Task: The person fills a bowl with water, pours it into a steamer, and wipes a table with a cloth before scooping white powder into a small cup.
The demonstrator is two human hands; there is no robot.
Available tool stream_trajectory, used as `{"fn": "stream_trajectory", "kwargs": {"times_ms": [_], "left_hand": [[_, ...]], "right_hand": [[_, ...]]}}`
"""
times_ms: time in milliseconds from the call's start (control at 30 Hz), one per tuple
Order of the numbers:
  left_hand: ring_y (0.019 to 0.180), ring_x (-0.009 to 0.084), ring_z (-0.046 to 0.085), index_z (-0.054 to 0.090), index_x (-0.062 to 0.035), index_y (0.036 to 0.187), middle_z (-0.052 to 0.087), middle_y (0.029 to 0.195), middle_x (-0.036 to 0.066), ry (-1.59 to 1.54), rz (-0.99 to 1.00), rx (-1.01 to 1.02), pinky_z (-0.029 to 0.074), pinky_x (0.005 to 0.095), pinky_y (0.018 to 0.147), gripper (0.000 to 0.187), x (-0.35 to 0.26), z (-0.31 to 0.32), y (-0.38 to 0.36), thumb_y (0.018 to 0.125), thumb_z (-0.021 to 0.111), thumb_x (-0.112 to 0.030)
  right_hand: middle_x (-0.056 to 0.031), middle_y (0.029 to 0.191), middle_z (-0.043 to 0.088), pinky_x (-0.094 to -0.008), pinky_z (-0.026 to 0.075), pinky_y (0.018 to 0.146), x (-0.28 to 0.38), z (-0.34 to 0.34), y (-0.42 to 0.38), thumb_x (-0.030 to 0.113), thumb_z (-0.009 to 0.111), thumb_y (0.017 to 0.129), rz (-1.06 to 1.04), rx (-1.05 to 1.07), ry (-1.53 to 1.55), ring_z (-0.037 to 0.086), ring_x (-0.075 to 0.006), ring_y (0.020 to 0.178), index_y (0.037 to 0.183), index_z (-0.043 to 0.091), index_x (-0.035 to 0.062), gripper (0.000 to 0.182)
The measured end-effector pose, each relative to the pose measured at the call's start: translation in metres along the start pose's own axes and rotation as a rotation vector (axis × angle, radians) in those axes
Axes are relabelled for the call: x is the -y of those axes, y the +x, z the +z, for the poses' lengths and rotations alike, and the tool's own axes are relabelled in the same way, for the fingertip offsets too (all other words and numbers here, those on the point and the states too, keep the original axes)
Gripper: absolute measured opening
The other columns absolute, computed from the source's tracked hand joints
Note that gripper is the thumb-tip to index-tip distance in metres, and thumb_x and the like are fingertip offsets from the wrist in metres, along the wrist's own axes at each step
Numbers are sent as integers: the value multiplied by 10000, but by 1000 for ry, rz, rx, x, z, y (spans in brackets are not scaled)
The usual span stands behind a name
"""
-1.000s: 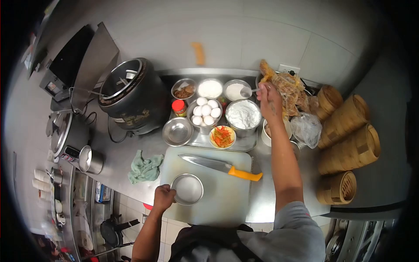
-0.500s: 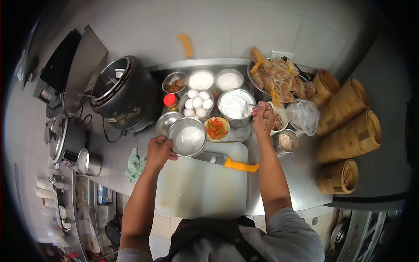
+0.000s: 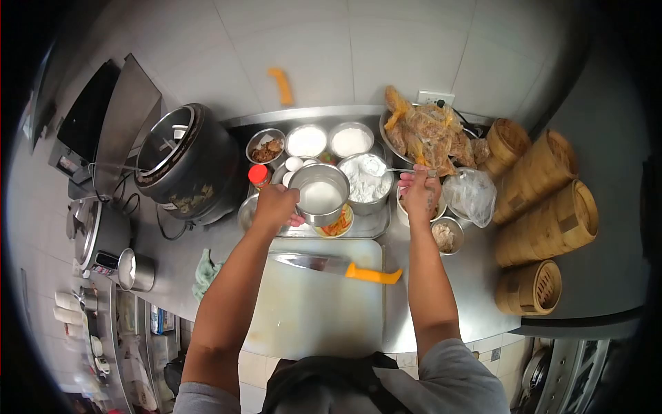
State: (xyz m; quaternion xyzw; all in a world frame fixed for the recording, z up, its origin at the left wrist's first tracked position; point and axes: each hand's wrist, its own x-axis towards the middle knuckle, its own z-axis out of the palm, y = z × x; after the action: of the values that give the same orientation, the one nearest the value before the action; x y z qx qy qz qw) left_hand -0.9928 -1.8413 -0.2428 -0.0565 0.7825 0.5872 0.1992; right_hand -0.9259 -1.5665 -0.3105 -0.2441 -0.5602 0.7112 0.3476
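The left hand (image 3: pixel 274 207) grips the rim of a small round steel bowl (image 3: pixel 319 194), shiny outside and whitish inside, held above the tray of ingredients. The right hand (image 3: pixel 418 193) is closed on a spoon (image 3: pixel 386 169) heaped with white powder over the flour bowl (image 3: pixel 365 185).

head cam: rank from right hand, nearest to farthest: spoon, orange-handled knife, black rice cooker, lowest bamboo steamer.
From the right hand:
1. spoon, held in it, bowl end over the white-powder bowl.
2. orange-handled knife, below it on the cutting board.
3. lowest bamboo steamer, lower right on the counter.
4. black rice cooker, far left.
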Motion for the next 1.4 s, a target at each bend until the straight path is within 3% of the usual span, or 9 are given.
{"fn": "stream_trajectory", "kwargs": {"times_ms": [433,567,633,667,767,833,900,1100,1400], "left_hand": [[459,296,631,534,114,725,599,633,232,-30,56,-36,541,347,389,202,-18,27,13,761,546,-84],[523,342,658,516,105,814,599,686,239,-37,34,6,563,375,425,212,-13,23,11,759,575,-91],[524,343,659,515,104,813,597,685,236,-45,27,-3,562,375,423,213,-10,20,10,760,576,-93],[523,341,658,516,104,815,595,686,229,-47,25,1,561,375,422,215,-8,19,10,760,576,-94],[520,337,657,518,105,818,593,688,217,-68,30,-2,561,372,422,218,0,17,14,760,576,-97],[519,335,657,519,105,819,593,689,211,-83,36,-3,561,369,423,219,1,16,12,760,575,-98],[488,290,646,559,126,784,604,631,236,-88,45,-70,550,331,411,214,5,12,8,756,548,-86],[488,289,649,562,117,788,606,625,233,-76,-10,-109,540,323,397,213,20,-7,5,746,543,-91],[556,350,667,517,104,825,598,720,236,-51,-52,-94,570,384,453,201,30,-13,2,768,548,-86]], "right_hand": [[-118,787,664,-230,481,511,63,35,-43,195,465,980,-69,248,85,614,-127,608,1063,545,-23,247],[-99,811,667,-292,514,651,50,31,-76,168,522,958,-280,379,-90,641,-168,726,1040,576,-4,198],[-131,848,666,-346,520,693,54,23,-79,90,587,892,-1045,601,-454,644,-263,764,1022,596,9,154],[-150,897,663,-382,517,723,54,19,-83,21,614,828,-1030,657,-482,629,-330,799,1027,599,4,201],[-158,914,663,-375,516,722,52,12,-79,20,597,852,-1063,530,-419,634,-330,792,1034,597,-12,184],[-147,916,668,-337,517,716,40,6,-71,65,557,916,-897,460,-388,649,-266,782,1052,588,-24,165],[-91,874,663,-257,492,693,30,4,-62,152,484,987,-436,241,-72,620,-143,784,1082,581,-4,207],[-80,865,658,-225,475,664,-18,-17,-37,204,479,997,-323,204,-209,585,-100,718,1068,567,6,228],[-88,777,654,-259,489,620,-48,-13,-36,224,455,995,-156,204,-170,598,-132,649,1011,573,-15,267]]}}
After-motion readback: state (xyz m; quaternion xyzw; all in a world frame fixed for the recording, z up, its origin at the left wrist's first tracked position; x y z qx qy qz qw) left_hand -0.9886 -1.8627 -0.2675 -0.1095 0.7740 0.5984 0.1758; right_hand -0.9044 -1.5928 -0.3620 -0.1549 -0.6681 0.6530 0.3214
